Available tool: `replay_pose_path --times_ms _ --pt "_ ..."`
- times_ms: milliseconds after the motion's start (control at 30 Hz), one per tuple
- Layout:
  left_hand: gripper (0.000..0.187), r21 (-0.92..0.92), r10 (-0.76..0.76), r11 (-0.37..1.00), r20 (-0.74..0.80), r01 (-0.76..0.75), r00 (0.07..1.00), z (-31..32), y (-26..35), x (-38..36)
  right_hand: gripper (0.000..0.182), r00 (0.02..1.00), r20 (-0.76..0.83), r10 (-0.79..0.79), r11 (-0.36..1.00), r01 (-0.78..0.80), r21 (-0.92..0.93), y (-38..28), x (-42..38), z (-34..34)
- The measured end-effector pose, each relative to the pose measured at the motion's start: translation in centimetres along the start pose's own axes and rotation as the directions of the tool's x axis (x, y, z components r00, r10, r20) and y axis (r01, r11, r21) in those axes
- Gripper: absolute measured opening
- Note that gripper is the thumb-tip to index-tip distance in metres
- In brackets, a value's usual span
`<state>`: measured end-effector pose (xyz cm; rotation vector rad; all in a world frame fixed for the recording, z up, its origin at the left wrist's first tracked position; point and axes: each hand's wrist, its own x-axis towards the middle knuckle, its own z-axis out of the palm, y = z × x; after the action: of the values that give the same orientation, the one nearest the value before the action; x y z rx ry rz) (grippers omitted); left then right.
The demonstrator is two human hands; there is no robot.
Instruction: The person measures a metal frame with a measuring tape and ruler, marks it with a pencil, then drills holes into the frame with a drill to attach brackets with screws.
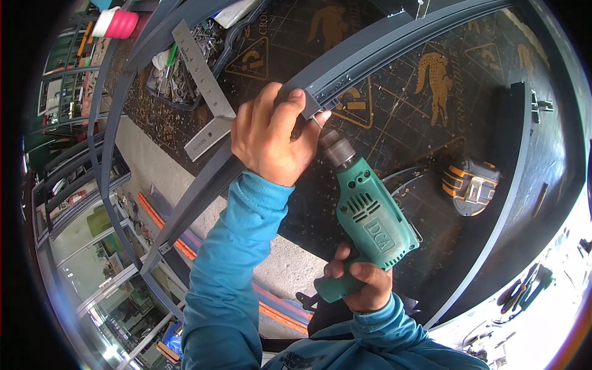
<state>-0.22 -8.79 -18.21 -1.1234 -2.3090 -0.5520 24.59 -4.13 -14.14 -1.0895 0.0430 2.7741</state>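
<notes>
My left hand [271,132] is wrapped round the end of a dark grey metal profile [351,58], its fingertips at the cut end. In my right hand [364,280] is the handle of a green power drill [376,216]. The drill's chuck [338,150] points up and left at the profile's end, close to my left fingertips. Whether the bit touches the metal cannot be made out. A steel square ruler [206,83] lies just left of my left hand.
A tray of loose screws [179,77] lies at the upper left, near a pink cup [117,23]. An orange and black tape measure [470,187] rests on the dark table [401,117]. Another long profile [515,166] runs down the right side.
</notes>
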Motion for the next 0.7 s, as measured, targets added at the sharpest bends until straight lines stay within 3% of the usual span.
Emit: replay_pose_path --times_ms 700 --pt "0.052 -0.004 -0.001 1.0 -0.009 0.001 1.0 0.14 0.06 -0.04 0.059 0.999 0.022 -0.045 0.997 0.046 -0.054 -0.09 0.3 0.0"
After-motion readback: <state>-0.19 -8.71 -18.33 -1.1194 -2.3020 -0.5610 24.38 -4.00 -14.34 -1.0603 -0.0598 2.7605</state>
